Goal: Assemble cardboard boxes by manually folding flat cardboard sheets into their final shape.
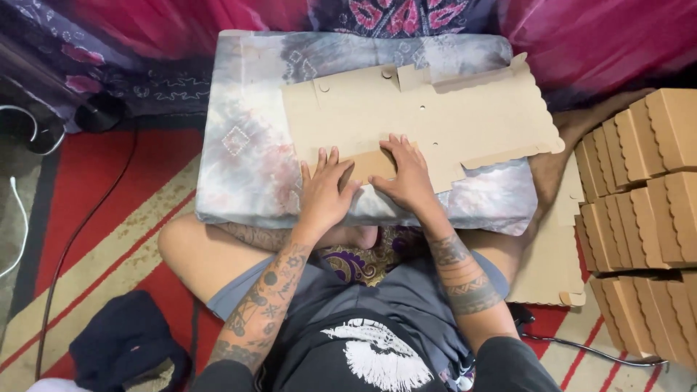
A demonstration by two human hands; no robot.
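Note:
A flat, unfolded brown cardboard box blank (435, 120) lies on a cushion (247, 145) covered in grey tie-dye cloth, resting across my crossed legs. My left hand (324, 190) presses flat on the near edge of the cardboard, fingers spread. Beside it, my right hand (408, 174) presses down on a small folded flap (374, 163) of the same sheet. Both palms lie on the cardboard without grasping it.
Stacks of folded brown cardboard boxes (642, 210) stand at the right. More flat blanks (552, 261) lie under them by my right knee. A dark cloth (123, 341) sits on the red striped rug (109, 218), and cables (65, 247) run along the left.

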